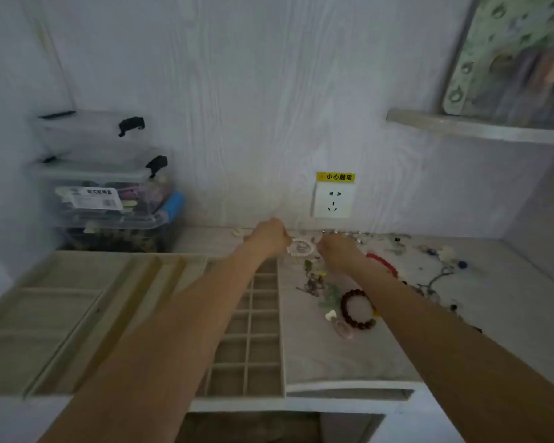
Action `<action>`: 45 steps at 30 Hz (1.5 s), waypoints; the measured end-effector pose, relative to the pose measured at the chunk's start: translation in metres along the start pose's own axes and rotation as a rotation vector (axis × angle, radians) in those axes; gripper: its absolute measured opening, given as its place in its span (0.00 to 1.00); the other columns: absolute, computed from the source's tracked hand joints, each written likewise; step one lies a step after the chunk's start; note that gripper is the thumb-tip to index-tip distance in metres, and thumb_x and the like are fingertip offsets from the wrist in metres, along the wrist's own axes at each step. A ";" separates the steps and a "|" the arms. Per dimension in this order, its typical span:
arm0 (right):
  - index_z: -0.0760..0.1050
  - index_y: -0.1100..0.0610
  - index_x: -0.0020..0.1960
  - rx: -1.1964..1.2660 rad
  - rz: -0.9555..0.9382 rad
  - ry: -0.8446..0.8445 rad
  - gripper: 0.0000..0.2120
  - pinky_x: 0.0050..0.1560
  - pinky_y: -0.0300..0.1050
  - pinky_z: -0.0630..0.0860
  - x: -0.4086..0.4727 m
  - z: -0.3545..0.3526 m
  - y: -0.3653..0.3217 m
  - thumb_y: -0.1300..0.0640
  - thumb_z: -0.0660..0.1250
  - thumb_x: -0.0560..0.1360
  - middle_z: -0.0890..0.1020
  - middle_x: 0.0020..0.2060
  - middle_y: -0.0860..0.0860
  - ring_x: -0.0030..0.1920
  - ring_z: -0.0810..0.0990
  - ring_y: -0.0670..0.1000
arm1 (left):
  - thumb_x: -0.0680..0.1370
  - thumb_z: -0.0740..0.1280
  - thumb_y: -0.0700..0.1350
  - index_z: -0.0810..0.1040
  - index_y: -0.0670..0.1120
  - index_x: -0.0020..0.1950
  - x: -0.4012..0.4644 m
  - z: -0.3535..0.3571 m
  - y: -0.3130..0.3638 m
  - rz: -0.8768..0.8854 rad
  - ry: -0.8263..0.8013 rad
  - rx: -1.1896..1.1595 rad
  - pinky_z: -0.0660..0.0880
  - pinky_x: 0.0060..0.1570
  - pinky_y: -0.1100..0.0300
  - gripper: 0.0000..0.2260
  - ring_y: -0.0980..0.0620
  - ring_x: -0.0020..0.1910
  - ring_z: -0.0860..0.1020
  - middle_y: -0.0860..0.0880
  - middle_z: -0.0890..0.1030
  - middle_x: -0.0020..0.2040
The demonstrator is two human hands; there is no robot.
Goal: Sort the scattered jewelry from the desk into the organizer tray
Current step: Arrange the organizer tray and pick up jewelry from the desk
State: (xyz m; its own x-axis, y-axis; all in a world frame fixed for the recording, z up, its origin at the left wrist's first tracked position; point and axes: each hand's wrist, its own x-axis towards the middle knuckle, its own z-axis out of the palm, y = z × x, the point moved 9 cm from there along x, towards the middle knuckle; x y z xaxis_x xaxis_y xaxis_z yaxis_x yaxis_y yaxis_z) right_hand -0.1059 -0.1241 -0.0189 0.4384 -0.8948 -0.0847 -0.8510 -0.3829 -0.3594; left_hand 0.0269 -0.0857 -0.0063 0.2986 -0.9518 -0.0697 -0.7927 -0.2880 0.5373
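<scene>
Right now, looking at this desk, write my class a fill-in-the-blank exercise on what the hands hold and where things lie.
1. Both hands, left and right, hold a bracelet of ____ beads.
2. The organizer tray lies to the ____ of the scattered jewelry.
3. The dark brown bracelet lies on the ____.
4. The sign above the socket is ____.

Missing words: white; left; desk; yellow

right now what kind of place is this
Probably a home or dorm desk nook: a wall socket above the desk, stacked plastic storage boxes in the corner, a shelf up right.
</scene>
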 end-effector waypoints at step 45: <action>0.77 0.65 0.48 1.157 -0.293 -0.338 0.04 0.29 0.32 0.76 -0.175 0.068 -0.286 0.68 0.63 0.76 0.80 0.30 0.53 0.24 0.79 0.41 | 0.72 0.70 0.31 0.77 0.41 0.46 -0.287 -0.203 -0.195 -0.071 0.599 -0.500 0.79 0.32 0.67 0.07 0.53 0.33 0.79 0.44 0.79 0.39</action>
State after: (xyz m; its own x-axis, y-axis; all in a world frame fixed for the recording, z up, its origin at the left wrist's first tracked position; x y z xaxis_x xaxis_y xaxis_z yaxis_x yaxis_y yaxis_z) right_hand 0.0809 0.1572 0.0359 0.7675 -0.6400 -0.0364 -0.0285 0.0226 -0.9993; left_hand 0.2039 0.2647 0.0792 0.6881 -0.6731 0.2710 -0.4702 -0.1291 0.8731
